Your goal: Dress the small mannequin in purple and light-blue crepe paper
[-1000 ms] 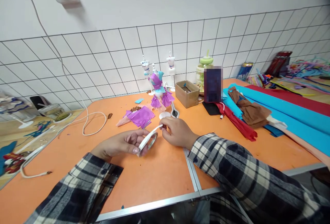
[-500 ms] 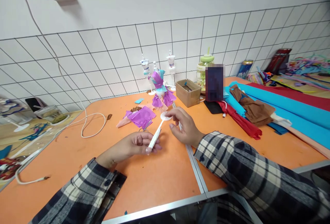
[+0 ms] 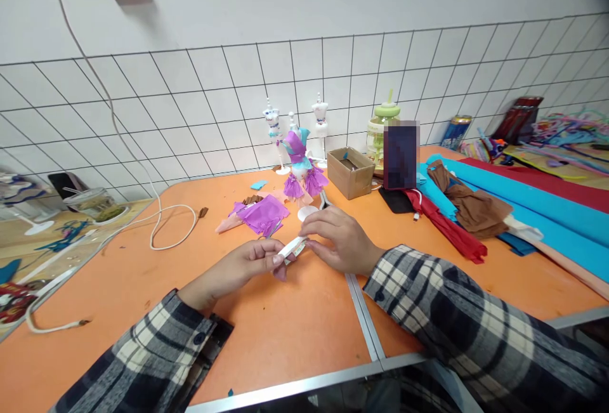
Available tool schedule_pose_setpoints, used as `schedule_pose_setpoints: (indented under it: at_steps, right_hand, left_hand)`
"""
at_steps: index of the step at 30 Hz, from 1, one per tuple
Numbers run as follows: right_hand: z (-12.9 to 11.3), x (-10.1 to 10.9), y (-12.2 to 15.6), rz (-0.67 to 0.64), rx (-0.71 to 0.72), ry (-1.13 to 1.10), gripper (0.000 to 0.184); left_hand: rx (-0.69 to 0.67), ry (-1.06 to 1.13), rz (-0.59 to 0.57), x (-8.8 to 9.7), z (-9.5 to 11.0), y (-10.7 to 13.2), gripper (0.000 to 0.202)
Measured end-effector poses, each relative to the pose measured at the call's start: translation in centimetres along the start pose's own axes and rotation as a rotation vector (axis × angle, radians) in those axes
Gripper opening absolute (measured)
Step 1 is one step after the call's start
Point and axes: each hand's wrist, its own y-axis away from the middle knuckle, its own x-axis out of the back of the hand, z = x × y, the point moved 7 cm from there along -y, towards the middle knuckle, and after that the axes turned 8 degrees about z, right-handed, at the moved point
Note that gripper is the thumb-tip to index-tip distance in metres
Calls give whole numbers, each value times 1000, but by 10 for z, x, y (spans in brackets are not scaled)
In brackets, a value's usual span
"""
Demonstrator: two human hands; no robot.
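My left hand (image 3: 240, 265) pinches a small white tape roll (image 3: 291, 247) between thumb and fingers, just above the orange table (image 3: 285, 330). My right hand (image 3: 340, 238) is closed on the roll's other end, fingertips touching the tape. A little behind the hands lie crumpled purple paper (image 3: 261, 213) and a small dress form in a purple and blue dress (image 3: 299, 169) on a white round base. Both sleeves are plaid.
A cardboard box (image 3: 349, 172), a green-lidded cup (image 3: 380, 127) and a propped phone (image 3: 401, 154) stand at the back. Blue and red sheets with a brown cloth (image 3: 469, 203) cover the right side. A white cable (image 3: 162, 222) loops at the left. A wire grid backs the table.
My right hand, which had drawn away from the roll half a second ago, has come back down onto it. The roll has turned more edge-on and sits lower between both hands.
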Motion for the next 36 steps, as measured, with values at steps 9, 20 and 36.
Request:
schedule_pose_setpoints:
  at_steps: [9,20,36]
  right_hand:
    - [3,-8,5,-63,-23,85,12]
    - [29,-33,24,-339,-543,-146,16]
    - [-19,-12,12,-29,-11,154,8]
  left_hand:
    - [10,-57,88,-6,5,-1,38]
    - [-125,-682,353,-1,11,0,29]
    - [-233,-640,614,-10,29,7,25]
